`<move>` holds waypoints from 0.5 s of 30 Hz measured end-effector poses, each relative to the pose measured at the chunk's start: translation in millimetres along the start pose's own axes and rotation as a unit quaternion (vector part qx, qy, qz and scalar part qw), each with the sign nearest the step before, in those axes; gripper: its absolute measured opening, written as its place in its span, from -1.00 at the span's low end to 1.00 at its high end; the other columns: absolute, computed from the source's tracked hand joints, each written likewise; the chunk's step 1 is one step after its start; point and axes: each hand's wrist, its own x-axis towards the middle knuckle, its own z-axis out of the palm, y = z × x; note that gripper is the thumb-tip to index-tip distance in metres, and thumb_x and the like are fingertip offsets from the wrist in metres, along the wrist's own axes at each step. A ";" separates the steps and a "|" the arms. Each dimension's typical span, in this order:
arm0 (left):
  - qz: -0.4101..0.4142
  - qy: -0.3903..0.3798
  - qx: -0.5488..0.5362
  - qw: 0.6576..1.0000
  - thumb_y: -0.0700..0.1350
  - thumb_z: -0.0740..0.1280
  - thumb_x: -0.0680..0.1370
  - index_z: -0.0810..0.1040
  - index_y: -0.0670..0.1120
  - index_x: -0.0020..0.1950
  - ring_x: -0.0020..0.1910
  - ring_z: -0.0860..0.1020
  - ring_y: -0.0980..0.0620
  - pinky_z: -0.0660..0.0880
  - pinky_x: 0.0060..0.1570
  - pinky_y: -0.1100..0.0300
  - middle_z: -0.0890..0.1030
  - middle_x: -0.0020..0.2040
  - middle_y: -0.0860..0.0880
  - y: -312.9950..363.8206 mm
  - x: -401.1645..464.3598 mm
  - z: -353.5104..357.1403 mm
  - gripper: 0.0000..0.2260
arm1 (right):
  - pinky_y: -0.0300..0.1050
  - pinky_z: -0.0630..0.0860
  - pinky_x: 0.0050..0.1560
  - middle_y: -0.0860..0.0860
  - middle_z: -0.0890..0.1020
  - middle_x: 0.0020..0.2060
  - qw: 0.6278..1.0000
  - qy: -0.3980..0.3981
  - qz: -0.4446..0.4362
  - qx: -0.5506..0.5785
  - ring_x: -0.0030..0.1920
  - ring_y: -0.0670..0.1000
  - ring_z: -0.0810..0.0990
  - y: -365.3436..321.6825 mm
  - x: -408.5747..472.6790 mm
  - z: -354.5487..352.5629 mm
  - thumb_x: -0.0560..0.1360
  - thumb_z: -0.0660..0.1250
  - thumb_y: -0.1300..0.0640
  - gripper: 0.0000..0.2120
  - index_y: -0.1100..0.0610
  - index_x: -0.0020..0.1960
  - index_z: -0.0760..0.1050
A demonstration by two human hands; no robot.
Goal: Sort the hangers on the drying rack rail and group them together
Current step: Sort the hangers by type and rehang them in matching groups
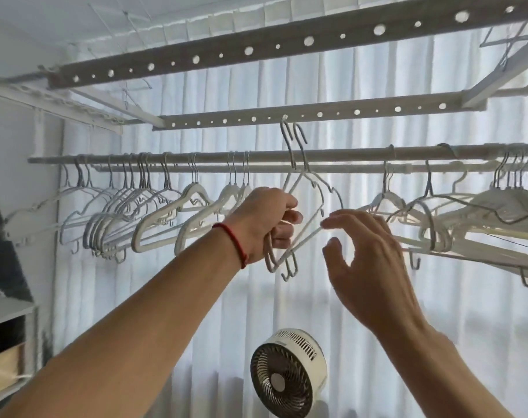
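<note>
My left hand [267,223] grips two thin white hangers [305,176] by their left shoulders, lifted off the rail, hooks up in front of the white drying rack rail [317,154]. My right hand [368,251] is beside them with relaxed fingers, its fingertips touching the hangers' lower bar. A tight group of white hangers [127,215] hangs on the rail's left part. More hangers [422,212] hang spaced out on the right, with a dense bunch [513,191] at the far right.
Perforated rack beams [287,46] run overhead. White curtains [196,297] cover the window behind. A round fan [288,372] stands below the hands. Shelving with boxes [6,342] sits at the lower left.
</note>
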 end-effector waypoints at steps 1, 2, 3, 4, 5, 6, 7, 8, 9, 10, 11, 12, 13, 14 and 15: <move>-0.004 0.001 0.006 1.000 -0.25 0.16 0.63 0.36 -0.14 -0.12 -0.62 0.17 0.11 0.18 -0.57 0.32 0.48 -0.30 -0.09 -3.6 -11.2 -6.0 -0.87 | -0.26 0.37 0.22 -0.06 0.67 0.14 0.998 -0.009 0.047 0.039 0.23 -0.01 0.55 -6.8 -1.7 -0.5 0.56 0.30 0.21 -0.75 0.06 0.18 0.64; -0.012 -0.004 0.011 1.000 -0.23 0.17 0.63 0.36 -0.14 -0.10 -0.62 0.16 0.11 0.16 -0.57 0.32 0.47 -0.32 -0.08 -7.0 -22.9 -12.8 -0.89 | -0.25 0.39 0.21 -0.10 0.68 0.14 0.992 -0.023 0.096 0.076 0.22 -0.06 0.57 -13.0 -2.8 -0.1 0.58 0.27 0.18 -0.72 0.01 0.21 0.64; -0.023 -0.016 0.014 1.000 -0.22 0.19 0.63 0.36 -0.13 -0.07 -0.62 0.15 0.11 0.14 -0.57 0.33 0.46 -0.33 -0.06 -10.6 -34.9 -20.7 -0.91 | -0.21 0.43 0.20 -0.13 0.69 0.13 0.984 -0.041 0.136 0.107 0.19 -0.10 0.59 -19.6 -4.3 0.7 0.60 0.24 0.15 -0.72 -0.02 0.22 0.64; -0.038 -0.031 0.017 0.999 -0.21 0.20 0.63 0.35 -0.11 -0.07 -0.62 0.14 0.12 0.12 -0.58 0.34 0.44 -0.34 -0.04 -13.8 -47.3 -30.4 -0.91 | -0.16 0.49 0.17 -0.14 0.71 0.09 0.976 -0.062 0.162 0.128 0.15 -0.11 0.62 -27.3 -5.4 2.4 0.61 0.22 0.13 -0.72 -0.02 0.20 0.65; -0.054 -0.050 0.021 0.997 -0.19 0.22 0.63 0.34 -0.09 -0.10 -0.62 0.13 0.13 0.12 -0.60 0.34 0.42 -0.35 -0.03 -16.5 -59.3 -41.7 -0.88 | -0.09 0.54 0.12 -0.13 0.73 0.02 0.969 -0.082 0.182 0.144 0.06 -0.10 0.66 -36.3 -6.5 5.3 0.62 0.21 0.11 -0.74 0.00 0.16 0.66; -0.072 -0.069 0.026 0.995 -0.17 0.23 0.63 0.33 -0.07 -0.14 -0.63 0.12 0.14 0.11 -0.62 0.34 0.39 -0.35 -0.02 -18.6 -71.1 -54.6 -0.83 | -0.02 0.59 0.03 -0.10 0.74 -0.08 0.959 -0.104 0.206 0.165 -0.05 -0.07 0.68 -46.0 -7.8 8.9 0.63 0.20 0.08 -0.75 0.03 0.12 0.66; -0.092 -0.091 0.033 0.991 -0.15 0.25 0.64 0.31 -0.06 -0.17 -0.62 0.11 0.15 0.10 -0.63 0.34 0.36 -0.35 -0.01 -20.3 -83.4 -68.7 -0.79 | 0.04 0.62 -0.10 -0.05 0.75 -0.17 0.943 -0.129 0.237 0.195 -0.17 -0.02 0.69 -57.7 -10.2 12.7 0.64 0.19 0.05 -0.74 0.06 0.08 0.65; -0.112 -0.115 0.041 0.986 -0.14 0.26 0.63 0.29 -0.04 -0.19 -0.62 0.10 0.15 0.09 -0.63 0.33 0.34 -0.34 -0.01 -22.2 -96.1 -84.4 -0.77 | 0.06 0.60 -0.24 0.01 0.75 -0.23 0.919 -0.161 0.275 0.233 -0.27 0.03 0.68 -71.1 -12.6 16.8 0.65 0.17 0.01 -0.71 0.10 0.06 0.64; -0.130 -0.136 0.050 0.981 -0.13 0.26 0.63 0.27 -0.03 -0.21 -0.62 0.08 0.15 0.08 -0.63 0.33 0.32 -0.34 -0.01 -23.8 -112.0 -108.2 -0.75 | 0.02 0.55 -0.36 0.07 0.75 -0.25 0.888 -0.198 0.315 0.270 -0.34 0.07 0.65 -92.4 -16.0 25.1 0.66 0.15 -0.03 -0.66 0.15 0.04 0.62; -0.146 -0.153 0.059 0.976 -0.11 0.27 0.63 0.27 -0.02 -0.22 -0.61 0.08 0.16 0.07 -0.62 0.33 0.32 -0.33 -0.01 -26.5 -124.9 -127.5 -0.74 | -0.06 0.49 -0.44 0.12 0.74 -0.26 0.857 -0.239 0.349 0.294 -0.38 0.10 0.62 -109.9 -19.4 30.8 0.67 0.13 -0.07 -0.61 0.19 0.04 0.61; -0.162 -0.165 0.067 0.971 -0.09 0.28 0.62 0.29 -0.02 -0.22 -0.61 0.08 0.16 0.07 -0.62 0.33 0.33 -0.33 -0.01 -29.7 -134.0 -139.4 -0.75 | -0.13 0.44 -0.47 0.16 0.74 -0.26 0.831 -0.281 0.370 0.305 -0.40 0.10 0.59 -120.5 -23.2 34.0 0.68 0.13 -0.09 -0.57 0.22 0.04 0.61; -0.182 -0.166 0.073 0.966 -0.07 0.28 0.61 0.31 -0.02 -0.22 -0.61 0.08 0.16 0.06 -0.62 0.32 0.33 -0.33 -0.01 -31.8 -147.5 -157.9 -0.76 | -0.16 0.41 -0.48 0.17 0.74 -0.26 0.812 -0.318 0.381 0.308 -0.41 0.10 0.58 -137.2 -28.3 42.4 0.68 0.13 -0.09 -0.56 0.25 0.05 0.61; -0.201 -0.160 0.079 0.963 -0.06 0.29 0.60 0.33 -0.03 -0.20 -0.61 0.08 0.15 0.05 -0.61 0.32 0.34 -0.32 -0.01 -32.3 -163.5 -181.0 -0.77 | -0.18 0.39 -0.48 0.17 0.73 -0.26 0.797 -0.347 0.387 0.308 -0.42 0.09 0.57 -159.1 -34.1 54.2 0.68 0.14 -0.08 -0.56 0.27 0.05 0.61; -0.214 -0.154 0.083 0.961 -0.04 0.30 0.60 0.35 -0.04 -0.18 -0.61 0.09 0.15 0.04 -0.59 0.31 0.35 -0.32 -0.02 -32.5 -178.2 -205.4 -0.79 | -0.18 0.39 -0.47 0.17 0.73 -0.26 0.784 -0.369 0.391 0.309 -0.42 0.08 0.56 -181.7 -39.7 66.6 0.67 0.16 -0.07 -0.57 0.28 0.06 0.61; -0.223 -0.148 0.084 0.960 -0.04 0.30 0.60 0.37 -0.06 -0.15 -0.61 0.09 0.15 0.04 -0.58 0.30 0.35 -0.32 -0.02 -33.0 -191.9 -229.5 -0.81 | -0.19 0.38 -0.47 0.16 0.73 -0.27 0.776 -0.388 0.390 0.309 -0.42 0.08 0.56 -203.2 -46.2 79.4 0.66 0.18 -0.06 -0.58 0.29 0.06 0.61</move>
